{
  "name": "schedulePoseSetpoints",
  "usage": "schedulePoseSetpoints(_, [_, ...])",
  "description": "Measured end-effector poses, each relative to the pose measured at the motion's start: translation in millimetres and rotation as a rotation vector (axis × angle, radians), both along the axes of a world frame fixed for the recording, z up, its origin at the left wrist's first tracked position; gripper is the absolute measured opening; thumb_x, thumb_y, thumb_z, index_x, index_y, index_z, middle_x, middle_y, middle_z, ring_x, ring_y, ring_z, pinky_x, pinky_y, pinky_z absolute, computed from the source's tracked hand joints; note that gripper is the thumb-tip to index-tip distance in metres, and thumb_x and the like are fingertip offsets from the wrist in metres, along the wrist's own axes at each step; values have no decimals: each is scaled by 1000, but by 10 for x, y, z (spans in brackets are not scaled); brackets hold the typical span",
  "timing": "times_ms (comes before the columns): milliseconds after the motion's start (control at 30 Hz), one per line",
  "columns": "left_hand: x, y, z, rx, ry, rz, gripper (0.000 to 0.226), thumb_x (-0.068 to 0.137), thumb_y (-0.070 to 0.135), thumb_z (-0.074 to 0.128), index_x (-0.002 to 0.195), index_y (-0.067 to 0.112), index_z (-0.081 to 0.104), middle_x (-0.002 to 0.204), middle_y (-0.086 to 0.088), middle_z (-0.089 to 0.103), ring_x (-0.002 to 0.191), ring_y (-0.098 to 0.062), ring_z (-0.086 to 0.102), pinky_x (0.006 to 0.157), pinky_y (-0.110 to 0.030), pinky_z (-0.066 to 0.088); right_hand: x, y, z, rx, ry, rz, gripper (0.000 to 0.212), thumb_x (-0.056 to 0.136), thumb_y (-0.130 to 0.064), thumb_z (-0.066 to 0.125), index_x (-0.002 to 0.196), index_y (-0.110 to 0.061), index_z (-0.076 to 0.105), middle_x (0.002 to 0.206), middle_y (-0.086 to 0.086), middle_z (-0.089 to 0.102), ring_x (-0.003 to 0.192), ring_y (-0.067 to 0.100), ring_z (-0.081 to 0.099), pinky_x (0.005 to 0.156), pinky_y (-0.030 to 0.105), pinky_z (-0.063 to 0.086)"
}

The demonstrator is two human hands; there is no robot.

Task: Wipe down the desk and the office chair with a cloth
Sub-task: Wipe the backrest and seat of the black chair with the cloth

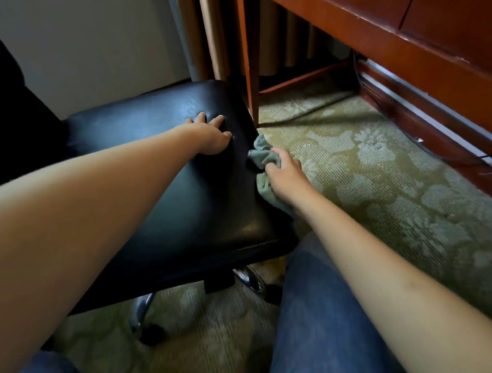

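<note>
The office chair's black leather seat [165, 173] fills the middle left, with its backrest rising dark at the far left. My left hand [210, 135] rests flat on the seat near its front right corner, fingers spread. My right hand [285, 174] grips a bunched grey-green cloth [263, 157] and presses it against the seat's right side edge. The reddish wooden desk [401, 18] stands at the upper right, one leg [251, 73] coming down just beyond the seat corner.
Patterned green carpet [379, 166] covers the floor to the right. The chair's chrome base and a black caster [151, 333] show below the seat. My knees in blue jeans [315, 310] are at the bottom. A dark cable [423, 147] runs along the wooden baseboard.
</note>
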State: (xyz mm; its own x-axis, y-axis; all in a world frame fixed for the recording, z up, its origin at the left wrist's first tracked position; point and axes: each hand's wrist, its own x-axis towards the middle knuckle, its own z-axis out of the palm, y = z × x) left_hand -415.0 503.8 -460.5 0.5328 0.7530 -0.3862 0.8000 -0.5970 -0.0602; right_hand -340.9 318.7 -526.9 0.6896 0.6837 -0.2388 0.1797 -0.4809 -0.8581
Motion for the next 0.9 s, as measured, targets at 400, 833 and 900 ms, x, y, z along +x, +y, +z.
schedulePoseSetpoints(400, [-49, -71, 54, -19, 38, -47, 67, 96, 67, 28, 155, 48, 1, 166, 4, -7, 152, -32, -5, 121, -56, 9, -872, -1057, -66, 99, 18, -49, 49, 98, -24, 49, 144, -39, 42, 133, -12, 35, 136, 13, 36, 110, 24, 25])
schedulePoseSetpoints(833, [-230, -80, 48, -18, -82, -117, 72, 94, 69, 34, 156, 42, 11, 166, 2, 7, 151, -32, 5, 120, -52, 18, -112, 53, 9, 34, 80, -83, 57, 84, -39, 42, 141, -36, 46, 134, 7, 53, 119, 26, 54, 108, 46, 43])
schedulePoseSetpoints(900, [-253, -37, 89, -10, -93, -134, 76, 93, 69, 37, 157, 36, 12, 165, 1, 10, 151, -32, 10, 120, -51, 20, -47, 118, 6, 25, 93, -68, 54, 86, -37, 43, 140, -34, 47, 132, 6, 54, 119, 25, 55, 107, 44, 43])
